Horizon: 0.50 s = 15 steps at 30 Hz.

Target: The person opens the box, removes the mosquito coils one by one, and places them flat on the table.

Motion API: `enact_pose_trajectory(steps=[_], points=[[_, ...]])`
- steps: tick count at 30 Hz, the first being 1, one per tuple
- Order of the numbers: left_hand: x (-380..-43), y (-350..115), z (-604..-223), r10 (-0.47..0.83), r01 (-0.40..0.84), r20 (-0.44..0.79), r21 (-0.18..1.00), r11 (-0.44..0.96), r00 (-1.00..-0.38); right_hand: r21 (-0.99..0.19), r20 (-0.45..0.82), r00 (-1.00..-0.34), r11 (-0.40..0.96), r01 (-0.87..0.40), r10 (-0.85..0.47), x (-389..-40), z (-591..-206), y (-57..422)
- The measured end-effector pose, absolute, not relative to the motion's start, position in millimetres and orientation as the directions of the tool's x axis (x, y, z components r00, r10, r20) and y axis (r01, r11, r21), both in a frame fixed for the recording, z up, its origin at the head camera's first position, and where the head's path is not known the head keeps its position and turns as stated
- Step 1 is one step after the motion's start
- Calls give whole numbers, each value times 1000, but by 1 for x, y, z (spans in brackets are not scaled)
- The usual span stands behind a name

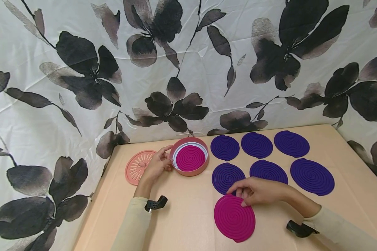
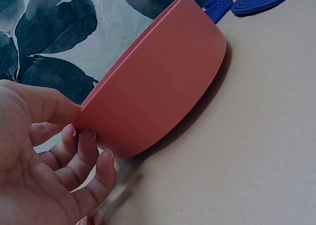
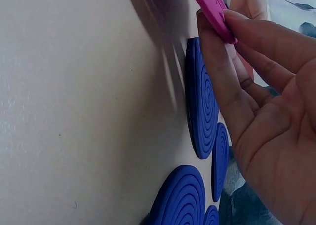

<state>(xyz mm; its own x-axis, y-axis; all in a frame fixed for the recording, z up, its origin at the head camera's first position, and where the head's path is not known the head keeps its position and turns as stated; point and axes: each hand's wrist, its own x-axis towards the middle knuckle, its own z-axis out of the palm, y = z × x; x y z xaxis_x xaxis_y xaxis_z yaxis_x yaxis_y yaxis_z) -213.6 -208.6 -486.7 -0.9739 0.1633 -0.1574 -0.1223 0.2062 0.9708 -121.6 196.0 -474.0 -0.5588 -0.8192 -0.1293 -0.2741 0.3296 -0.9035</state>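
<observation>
My right hand (image 1: 260, 190) pinches the upper edge of a magenta spiral coaster (image 1: 234, 219) between thumb and fingers. In the right wrist view, this coaster (image 3: 213, 10) shows edge-on above the tabletop, its shadow below. My left hand (image 1: 157, 165) holds the left side of a coral round holder (image 1: 191, 173), fingertips at its rim and outer wall. Inside the holder lies another magenta spiral coaster (image 1: 190, 158), within a pale inner ring. Under my left wrist, partly covered, is a coral slotted disc (image 1: 138, 165). The left wrist view shows the holder's smooth wall (image 2: 163, 77) close up.
Two rows of dark blue spiral coasters, including a near-right one (image 1: 312, 176) and a far-left one (image 1: 224, 147), lie right of the holder. My right hand partly covers the near row. A floral cloth (image 1: 207, 69) hangs behind the peach tabletop (image 1: 182, 216).
</observation>
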Motion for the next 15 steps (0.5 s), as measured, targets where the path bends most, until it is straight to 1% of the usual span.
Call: enact_pose_trajectory(steps=[15], points=[[-213, -208, -489, 161, -101, -133, 976, 193, -978, -902, -174, -541, 353, -247, -823, -120, -473, 198]])
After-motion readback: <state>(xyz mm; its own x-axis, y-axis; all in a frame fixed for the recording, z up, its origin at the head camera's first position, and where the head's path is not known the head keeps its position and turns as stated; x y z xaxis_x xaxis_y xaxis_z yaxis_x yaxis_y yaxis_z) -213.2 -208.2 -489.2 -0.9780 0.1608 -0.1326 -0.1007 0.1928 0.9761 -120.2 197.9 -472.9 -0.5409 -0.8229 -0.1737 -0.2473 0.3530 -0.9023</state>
